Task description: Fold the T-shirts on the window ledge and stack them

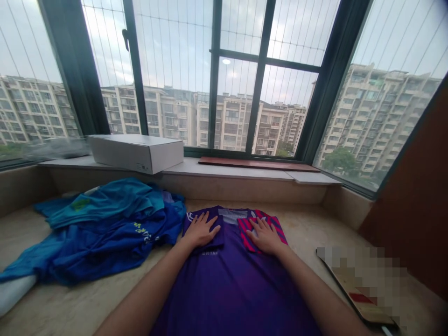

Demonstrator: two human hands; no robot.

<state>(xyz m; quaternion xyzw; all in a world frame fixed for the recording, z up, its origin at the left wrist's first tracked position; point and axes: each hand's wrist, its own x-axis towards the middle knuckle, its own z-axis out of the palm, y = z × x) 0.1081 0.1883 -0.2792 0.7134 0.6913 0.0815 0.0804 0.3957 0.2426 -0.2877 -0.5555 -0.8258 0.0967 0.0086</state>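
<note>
A purple jersey (238,289) lies spread on the stone ledge, its collar toward the window. Both of its sleeves are folded inward over the shoulders. My left hand (203,229) rests flat on the folded purple sleeve, fingers spread. On the other side, my right hand (265,234) presses flat on the sleeve with red and dark stripes (279,227), fingers apart. Neither hand grips anything. Left of the jersey is a loose heap of blue and teal shirts (119,233), crumpled together.
A white box (140,151) stands on the window sill at the left, near some clear plastic (58,148). A reddish-brown strip (259,164) lies along the sill. At the right, a flat dark-edged object (360,294), partly blurred out, lies on the ledge (304,219).
</note>
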